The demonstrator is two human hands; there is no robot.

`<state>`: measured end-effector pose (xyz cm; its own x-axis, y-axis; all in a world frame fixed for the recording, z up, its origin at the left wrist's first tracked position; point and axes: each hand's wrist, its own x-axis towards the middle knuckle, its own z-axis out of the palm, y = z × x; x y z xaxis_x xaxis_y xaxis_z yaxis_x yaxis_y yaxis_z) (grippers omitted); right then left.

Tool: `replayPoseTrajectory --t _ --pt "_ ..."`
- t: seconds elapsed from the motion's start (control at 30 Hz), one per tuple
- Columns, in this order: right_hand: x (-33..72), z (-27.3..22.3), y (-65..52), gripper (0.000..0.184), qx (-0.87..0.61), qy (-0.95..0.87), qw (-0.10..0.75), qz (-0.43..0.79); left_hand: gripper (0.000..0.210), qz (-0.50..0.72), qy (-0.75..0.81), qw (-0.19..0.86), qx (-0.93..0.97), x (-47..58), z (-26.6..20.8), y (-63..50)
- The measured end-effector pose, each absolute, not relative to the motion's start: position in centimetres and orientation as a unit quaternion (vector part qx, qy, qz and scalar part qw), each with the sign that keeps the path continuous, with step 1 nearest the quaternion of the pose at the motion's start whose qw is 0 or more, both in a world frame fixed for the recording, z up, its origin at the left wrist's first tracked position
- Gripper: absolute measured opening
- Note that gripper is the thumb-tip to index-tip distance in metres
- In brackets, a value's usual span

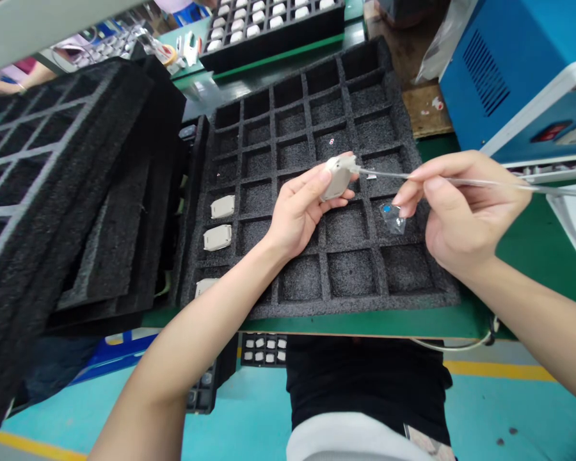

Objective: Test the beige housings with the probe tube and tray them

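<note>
My left hand (300, 208) is closed around a small beige plastic casing (336, 178), holding it above a black foam tray (348, 307). My right hand (465, 205) pinches a thin clear tube (386, 173) that runs across the palm and off to the right. The tube's far end meets the casing's upper right corner; whether it goes inside I cannot tell. Just below my right fingertips is a small clear plastic piece (393, 219) with a blue dot; whether the fingers hold it is unclear. Similar beige casings (223, 207) lie in the tray's left column.
Black foam trays (125, 166) are stacked high on the left. A blue machine (523, 70) stands at the right. Behind, another foam tray (273, 48) holds several white pieces. A person's arm (38, 75) shows at the far left. The green table's edge (365, 326) is close to my body.
</note>
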<state>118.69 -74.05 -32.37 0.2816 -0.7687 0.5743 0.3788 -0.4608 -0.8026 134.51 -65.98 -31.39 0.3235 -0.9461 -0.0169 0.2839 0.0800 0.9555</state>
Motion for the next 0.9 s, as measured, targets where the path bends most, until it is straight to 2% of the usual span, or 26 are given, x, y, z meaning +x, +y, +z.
replayPoseTrajectory --t 0.13,0.33,0.67,0.9 --pt "118.8 -32.7 -74.2 0.013 -0.619 0.123 0.494 -0.597 0.031 -0.470 -0.348 0.648 0.489 134.5 -31.4 -66.0" --pt "118.3 -33.1 -74.2 0.011 -0.642 0.182 0.504 -0.549 0.035 -0.472 -0.337 0.644 0.499 134.5 -31.3 -66.0" --pt "118.4 -33.0 -74.4 0.009 -0.640 0.134 0.506 -0.563 0.041 -0.453 -0.386 0.630 0.499 134.8 -31.8 -65.9" --pt "118.5 -32.5 -73.9 0.005 -0.665 0.131 0.490 -0.548 0.036 -0.446 -0.434 0.629 0.466 134.9 -32.2 -65.9"
